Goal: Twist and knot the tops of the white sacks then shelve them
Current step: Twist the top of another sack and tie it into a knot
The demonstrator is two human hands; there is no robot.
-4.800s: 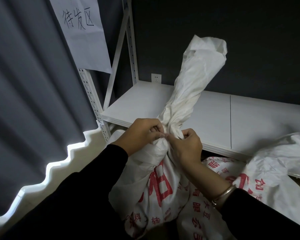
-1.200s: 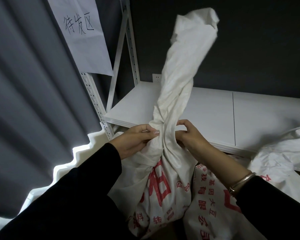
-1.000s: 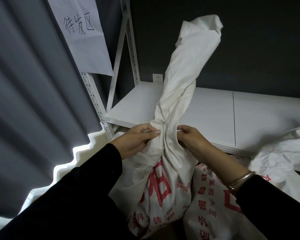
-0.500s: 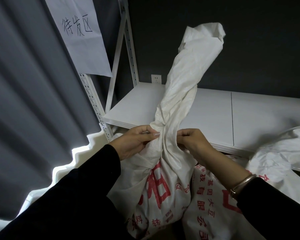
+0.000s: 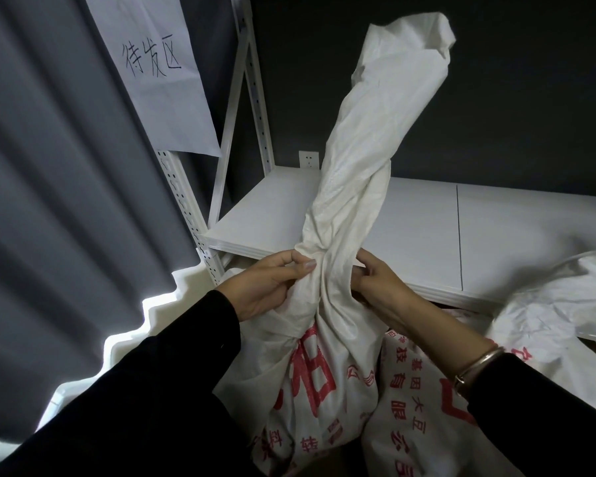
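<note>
The left grip (image 5: 265, 287) pinches the twisted neck of the white sack (image 5: 324, 373) between thumb and curled fingers. The right grip (image 5: 375, 287) clutches the same neck from the other side, its fingers dug into the cloth. The sack stands upright in front of the white shelf (image 5: 262, 218), and its long twisted top rises above the board, leaning right. A second sack (image 5: 410, 407) with red print sits just beside it. A third sack (image 5: 547, 311) lies crumpled at the far right. A paper sign (image 5: 159, 74) hangs on the shelf post.
</note>
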